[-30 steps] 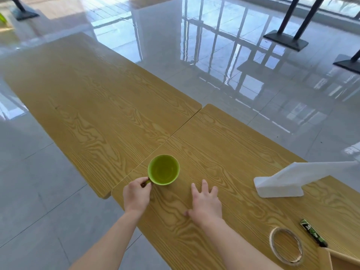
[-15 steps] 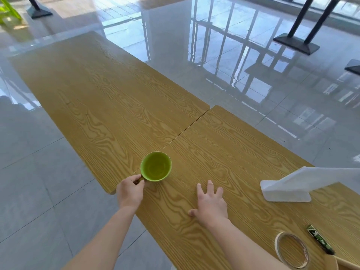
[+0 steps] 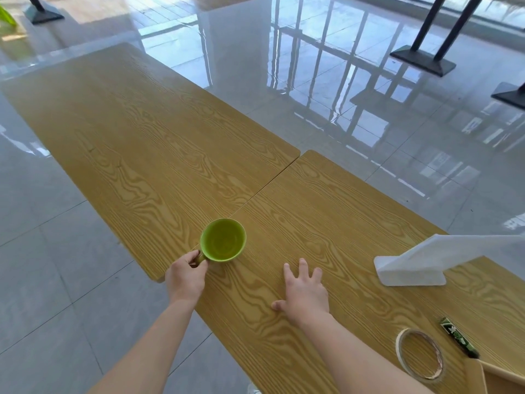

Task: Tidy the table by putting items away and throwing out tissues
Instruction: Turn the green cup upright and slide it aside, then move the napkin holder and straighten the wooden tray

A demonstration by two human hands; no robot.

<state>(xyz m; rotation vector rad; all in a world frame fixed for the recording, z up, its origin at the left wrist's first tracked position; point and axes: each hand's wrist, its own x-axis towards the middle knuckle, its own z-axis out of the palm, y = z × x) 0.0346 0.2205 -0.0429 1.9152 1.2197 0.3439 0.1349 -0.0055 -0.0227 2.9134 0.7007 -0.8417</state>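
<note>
A green cup [image 3: 223, 240] stands upright near the front edge of the wooden table [image 3: 326, 211], beside the seam between two tabletops. My left hand [image 3: 186, 275] is closed on the cup's handle. My right hand [image 3: 305, 292] lies flat on the tabletop to the right of the cup, fingers spread, holding nothing. A white tissue pack [image 3: 426, 260] with a sheet sticking out sits at the right. A roll of tape [image 3: 420, 355] and a dark green wrapped stick [image 3: 457, 336] lie at the lower right.
A second wooden table [image 3: 147, 132] adjoins on the left. The corner of a cardboard box [image 3: 494, 378] shows at the bottom right. Glossy tiled floor surrounds the tables, with black table bases [image 3: 423, 59] at the far right.
The cup, with my left hand on its handle, has slid a little left toward the seam. My right hand has stayed flat on the table. The view shifted slightly.
</note>
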